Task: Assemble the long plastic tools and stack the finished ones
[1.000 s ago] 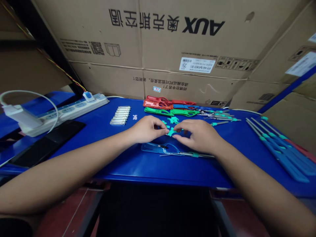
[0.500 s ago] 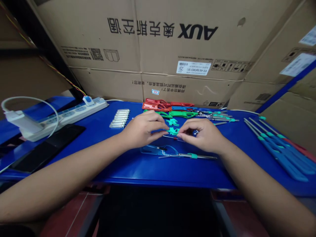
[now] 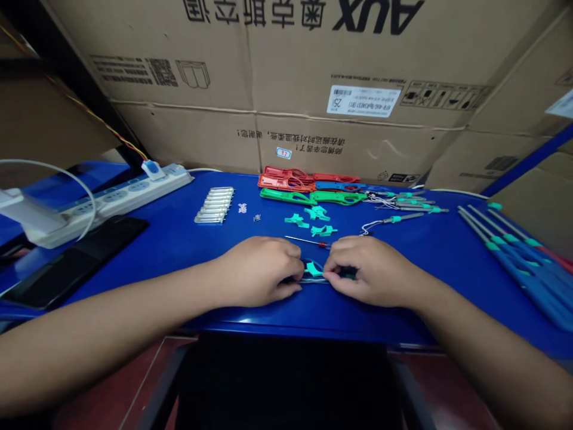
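My right hand [image 3: 371, 269] pinches a small teal plastic trigger piece [image 3: 314, 270] between thumb and forefinger, directly over a blue lighter casing half [image 3: 319, 280]. Curled around the left part of this casing, my left hand [image 3: 264, 272] hides most of it; its thumb and fingers close in from both sides. My right hand covers the metal tube end. Just behind the hands lies a thin screwdriver [image 3: 308, 241] with a red collar. Several more teal trigger pieces [image 3: 322, 230] rest beyond it.
Red casing halves [image 3: 286, 179] and green ones [image 3: 290, 196] lie by the cardboard box [image 3: 179, 137]. Wired metal tubes [image 3: 412, 218] and blue lighters [image 3: 519, 257] are at right. Clear cartridges [image 3: 215, 206], a power strip [image 3: 134, 192] and a black phone [image 3: 85, 257] are at left.
Both hands have come nearer to the table's front edge, bringing one teal trigger piece from the group behind to over the blue casing. The left hand now closes around the casing.
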`<state>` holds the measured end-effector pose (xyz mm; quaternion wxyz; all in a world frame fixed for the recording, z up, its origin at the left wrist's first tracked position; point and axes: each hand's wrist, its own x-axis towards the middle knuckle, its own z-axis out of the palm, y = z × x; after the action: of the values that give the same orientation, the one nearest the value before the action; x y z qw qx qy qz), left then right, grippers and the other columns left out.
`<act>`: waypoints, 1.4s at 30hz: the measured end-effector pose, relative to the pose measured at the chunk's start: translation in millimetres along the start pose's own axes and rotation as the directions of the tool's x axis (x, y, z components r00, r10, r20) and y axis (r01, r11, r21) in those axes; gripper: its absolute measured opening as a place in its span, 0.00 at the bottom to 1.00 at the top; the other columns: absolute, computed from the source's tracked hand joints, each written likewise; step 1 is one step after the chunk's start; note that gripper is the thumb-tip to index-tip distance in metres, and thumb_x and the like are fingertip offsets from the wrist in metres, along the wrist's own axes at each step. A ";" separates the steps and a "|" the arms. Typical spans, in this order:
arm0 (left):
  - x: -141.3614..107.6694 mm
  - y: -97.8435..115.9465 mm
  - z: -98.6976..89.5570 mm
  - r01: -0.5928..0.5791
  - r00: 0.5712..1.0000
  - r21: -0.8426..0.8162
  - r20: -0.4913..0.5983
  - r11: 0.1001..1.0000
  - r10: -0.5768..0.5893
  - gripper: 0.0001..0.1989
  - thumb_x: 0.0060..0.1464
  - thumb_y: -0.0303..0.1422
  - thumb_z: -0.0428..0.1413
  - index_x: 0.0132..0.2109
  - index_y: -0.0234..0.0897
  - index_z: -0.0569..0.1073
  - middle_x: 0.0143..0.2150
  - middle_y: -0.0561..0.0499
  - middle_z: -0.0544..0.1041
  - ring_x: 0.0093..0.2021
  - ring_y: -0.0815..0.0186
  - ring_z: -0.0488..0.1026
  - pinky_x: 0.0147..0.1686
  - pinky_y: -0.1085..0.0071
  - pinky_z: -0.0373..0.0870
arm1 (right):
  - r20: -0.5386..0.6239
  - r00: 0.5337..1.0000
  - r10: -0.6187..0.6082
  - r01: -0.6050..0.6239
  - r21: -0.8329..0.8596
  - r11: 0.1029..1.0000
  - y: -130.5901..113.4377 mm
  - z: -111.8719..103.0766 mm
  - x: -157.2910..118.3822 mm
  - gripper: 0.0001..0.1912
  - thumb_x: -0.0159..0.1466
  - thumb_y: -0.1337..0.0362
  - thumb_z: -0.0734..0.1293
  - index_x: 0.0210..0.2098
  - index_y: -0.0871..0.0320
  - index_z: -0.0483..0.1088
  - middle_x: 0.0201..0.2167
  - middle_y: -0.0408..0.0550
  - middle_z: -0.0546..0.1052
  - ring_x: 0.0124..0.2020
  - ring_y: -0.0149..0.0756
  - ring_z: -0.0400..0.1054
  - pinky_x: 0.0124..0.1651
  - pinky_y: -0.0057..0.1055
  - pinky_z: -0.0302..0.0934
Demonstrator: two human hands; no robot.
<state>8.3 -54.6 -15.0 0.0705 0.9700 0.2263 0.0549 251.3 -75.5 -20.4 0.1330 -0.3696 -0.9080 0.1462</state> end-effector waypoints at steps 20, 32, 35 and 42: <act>-4.4 11.8 10.4 -0.298 0.954 0.032 -0.036 0.954 0.299 0.12 0.65 0.39 0.53 0.41 0.39 0.79 0.33 0.50 0.76 0.34 0.64 0.72 0.30 0.67 0.67 | -0.037 0.999 0.001 -0.001 0.026 1.000 -7.2 10.6 0.3 0.07 0.60 0.69 0.66 0.31 0.57 0.77 0.28 0.43 0.76 0.31 0.30 0.68 0.34 0.27 0.56; -6.5 -37.4 -3.0 -0.063 0.996 -0.289 0.049 0.955 0.081 0.21 0.55 0.41 0.64 0.53 0.37 0.78 0.41 0.47 0.79 0.37 0.65 0.76 0.37 0.72 0.72 | 0.032 0.998 0.062 -0.063 0.018 0.998 -9.1 3.8 0.1 0.07 0.60 0.69 0.66 0.30 0.57 0.77 0.29 0.42 0.75 0.30 0.29 0.66 0.32 0.27 0.55; -9.2 -29.2 0.1 -0.060 0.997 -0.197 0.036 0.979 0.069 0.20 0.58 0.40 0.62 0.55 0.37 0.77 0.43 0.45 0.78 0.39 0.63 0.76 0.38 0.70 0.73 | 0.053 0.996 0.072 -0.072 -0.004 0.997 -10.6 1.9 0.5 0.07 0.60 0.70 0.66 0.30 0.57 0.77 0.29 0.43 0.75 0.30 0.30 0.65 0.31 0.28 0.54; -15.9 -21.3 15.9 -0.149 0.987 0.129 -0.039 0.980 0.155 0.20 0.63 0.39 0.55 0.56 0.33 0.76 0.40 0.44 0.76 0.41 0.58 0.74 0.41 0.63 0.73 | 0.109 0.993 0.048 -0.044 -0.044 0.998 -12.3 -3.0 -0.7 0.07 0.62 0.70 0.64 0.29 0.58 0.74 0.29 0.44 0.73 0.30 0.31 0.65 0.31 0.28 0.53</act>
<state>-12.9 -44.5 -35.2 -0.0005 0.9853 0.1563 0.0693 245.0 -83.9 -13.2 0.0716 -0.3845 -0.9080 0.1503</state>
